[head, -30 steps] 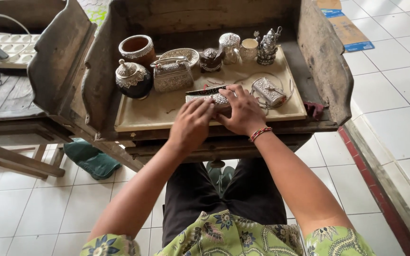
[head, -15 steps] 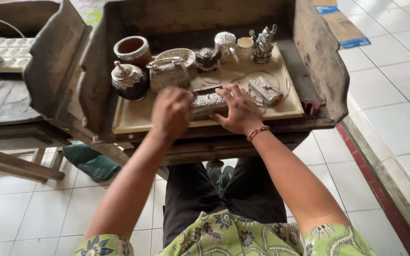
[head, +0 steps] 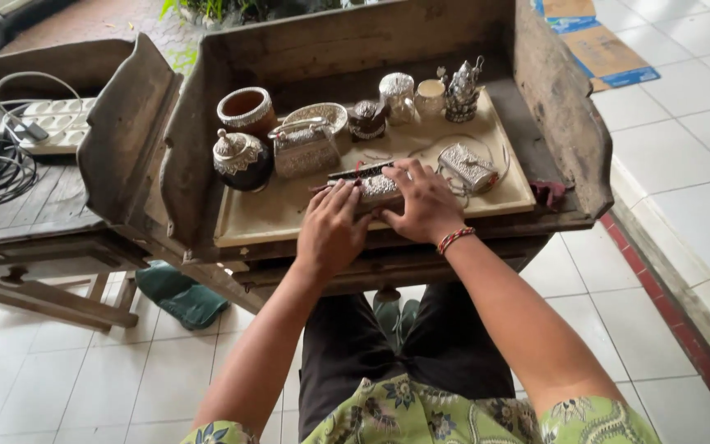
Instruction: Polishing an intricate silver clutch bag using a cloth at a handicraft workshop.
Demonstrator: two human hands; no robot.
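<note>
Silver ornate box pinned under both sets of fingertips, centre frame, on pale tray. Left hand curled over near end, right hand spread flat across top. Best keep pressure even, wrists low. Lidded dark pot left, small silver purse right, wooden crate wall beyond.

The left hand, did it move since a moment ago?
Yes. The left hand was lifted up near the dark round lidded pot half a second ago; now it has come back toward the person, onto the small silver box.
</note>
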